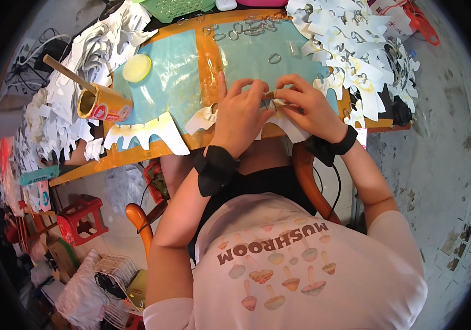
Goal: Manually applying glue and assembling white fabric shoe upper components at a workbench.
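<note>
At the table's near edge, a white cut-out piece (286, 127) with scalloped strips lies under my fingers. My left hand (239, 116) is closed on it, index finger and thumb bent inward. From the other side my right hand (311, 111) pinches at the same spot. A small metal ring (272, 103) shows between the fingertips, partly hidden by them. Just left of my left hand, another part of white material (200, 122) curls up around a ring. Further left lies a flat white piece (148, 132) with yellowish marks along its strips.
A yellow can (115, 104) with a wooden stick (67, 71) stands at the left, near a round yellow lid (137, 68). Loose metal rings (253, 26) lie at the back. White pieces are heaped left (89, 47) and right (351, 41). A green basket (175, 6) sits beyond.
</note>
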### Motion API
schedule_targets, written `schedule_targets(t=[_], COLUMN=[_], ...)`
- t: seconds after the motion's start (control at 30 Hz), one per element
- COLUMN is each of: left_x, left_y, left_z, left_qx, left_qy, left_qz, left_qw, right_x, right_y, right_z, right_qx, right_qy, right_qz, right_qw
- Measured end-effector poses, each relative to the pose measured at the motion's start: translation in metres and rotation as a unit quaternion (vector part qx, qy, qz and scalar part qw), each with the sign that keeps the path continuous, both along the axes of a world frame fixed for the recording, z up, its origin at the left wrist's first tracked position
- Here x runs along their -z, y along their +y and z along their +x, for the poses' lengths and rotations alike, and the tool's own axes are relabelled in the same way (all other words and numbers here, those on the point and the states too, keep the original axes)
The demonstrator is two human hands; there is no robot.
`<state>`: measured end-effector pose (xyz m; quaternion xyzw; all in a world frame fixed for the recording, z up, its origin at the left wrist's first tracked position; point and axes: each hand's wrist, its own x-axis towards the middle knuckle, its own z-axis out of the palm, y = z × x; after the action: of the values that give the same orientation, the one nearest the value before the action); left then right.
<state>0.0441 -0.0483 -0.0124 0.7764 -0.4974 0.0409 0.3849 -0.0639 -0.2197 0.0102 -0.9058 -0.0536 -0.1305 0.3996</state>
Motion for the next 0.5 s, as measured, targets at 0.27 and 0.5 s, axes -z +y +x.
schedule_targets(t=[0.27,0.5], left_x=[0.005,0.011], left_y=[0.000,0.001], left_z=[-0.006,-0.015], left_qx=[-0.029,-0.048], left_qy=[-0.036,-0.073], left_qz=[0.026,0.004], left_qw=[0.999,0.996], right_x=[0.014,0.016], right_y=[0.002,0.004], right_z=[-0.006,-0.019], right_qx=[-0.003,0.021], right_qy=[-0.066,-0.051], right_qz=[-0.135,-0.074], right_qw=[0.989,0.996])
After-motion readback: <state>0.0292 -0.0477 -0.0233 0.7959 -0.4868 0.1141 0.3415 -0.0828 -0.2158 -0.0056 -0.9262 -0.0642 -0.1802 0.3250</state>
